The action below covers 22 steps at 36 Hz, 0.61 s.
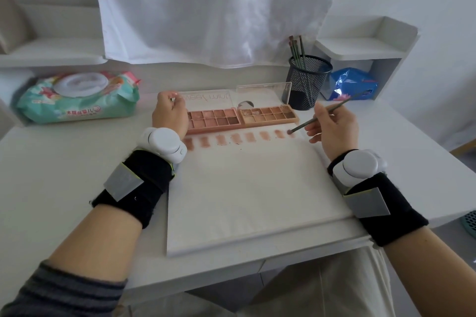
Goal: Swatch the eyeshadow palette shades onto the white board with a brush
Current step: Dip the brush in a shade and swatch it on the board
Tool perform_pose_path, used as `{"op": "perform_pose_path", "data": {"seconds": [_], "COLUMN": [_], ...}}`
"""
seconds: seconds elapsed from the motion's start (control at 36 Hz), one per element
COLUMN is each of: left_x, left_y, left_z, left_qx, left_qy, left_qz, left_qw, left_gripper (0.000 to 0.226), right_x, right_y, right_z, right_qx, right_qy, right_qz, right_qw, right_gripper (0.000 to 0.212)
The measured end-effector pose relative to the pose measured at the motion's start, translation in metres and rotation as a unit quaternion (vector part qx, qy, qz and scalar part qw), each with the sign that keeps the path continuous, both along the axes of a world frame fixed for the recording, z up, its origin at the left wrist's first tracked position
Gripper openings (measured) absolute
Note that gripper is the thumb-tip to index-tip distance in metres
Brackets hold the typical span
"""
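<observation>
Right hand (334,127) fingers pinch a thin green-handled brush (325,113), its tip touching the large white rectangular board (252,195) at the right end of the swatch row. Two open pink eyeshadow palettes (242,118) lie along the board's far edge, toward the tabletop's (64,175) rear. Left hand (170,116) fingers curl over the left palette's end.

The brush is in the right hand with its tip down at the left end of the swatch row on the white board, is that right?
Not quite. In the head view the right hand does hold the brush, but its tip touches the right end of the swatch row on the white board, beside the last swatch, not the left end.
</observation>
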<state>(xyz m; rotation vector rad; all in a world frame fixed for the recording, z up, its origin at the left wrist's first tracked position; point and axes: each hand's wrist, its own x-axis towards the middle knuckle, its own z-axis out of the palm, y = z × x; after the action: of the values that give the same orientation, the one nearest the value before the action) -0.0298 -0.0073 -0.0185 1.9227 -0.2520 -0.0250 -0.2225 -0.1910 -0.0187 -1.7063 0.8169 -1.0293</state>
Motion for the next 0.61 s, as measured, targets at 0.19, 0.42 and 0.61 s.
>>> {"op": "perform_pose_path", "data": {"seconds": [0.19,0.42,0.61], "left_x": [0.0,0.001,0.001], "left_y": [0.0,-0.001,0.0], "left_z": [-0.001,-0.001,-0.001], "left_qx": [-0.001,-0.005,-0.004], "left_qy": [-0.003,0.002,0.004], "left_qz": [0.0,0.0,0.002], "left_qw": [1.0,1.0,1.0], "left_gripper": [0.032,0.032,0.033], "right_x": [0.001,-0.004,-0.005], "right_y": [0.007,0.013,0.012], "right_z": [-0.001,0.001,0.0], "right_qx": [-0.14,-0.261,-0.312], "right_qy": [0.069,0.078,0.087], "right_qz": [0.015,0.062,0.079], "right_qw": [0.988,0.96,0.943], "right_gripper": [0.016,0.019,0.026]}}
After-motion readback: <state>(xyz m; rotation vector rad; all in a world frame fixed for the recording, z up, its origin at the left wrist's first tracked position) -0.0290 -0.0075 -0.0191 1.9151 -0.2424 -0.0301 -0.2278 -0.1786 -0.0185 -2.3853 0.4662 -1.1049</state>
